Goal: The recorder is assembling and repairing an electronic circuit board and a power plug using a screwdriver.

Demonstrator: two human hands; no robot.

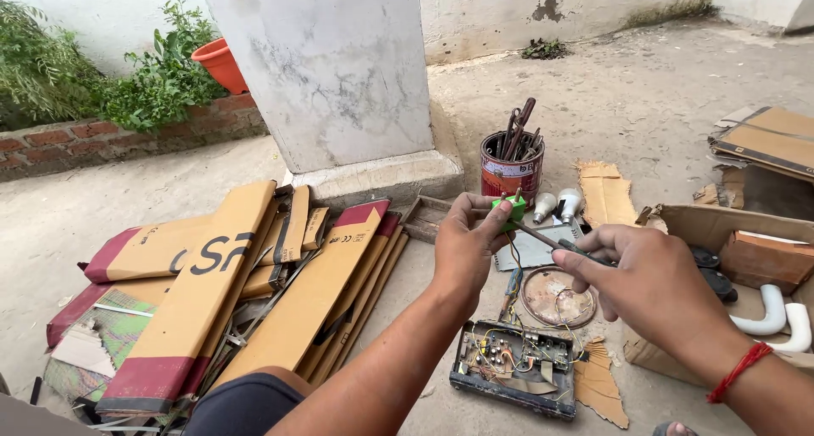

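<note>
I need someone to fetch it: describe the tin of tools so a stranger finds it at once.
Start at the white pillar. On the ground by its base, right side, stands the tin, red and round, with tool handles sticking out. Two bulbs lie beside it; it is the only upright can there.

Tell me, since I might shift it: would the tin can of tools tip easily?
Probably somewhat. The tin can stands upright on rough concrete ground, but long tools jut above its rim, likely making it top-heavy. It looks rigid and fairly heavy.
</note>
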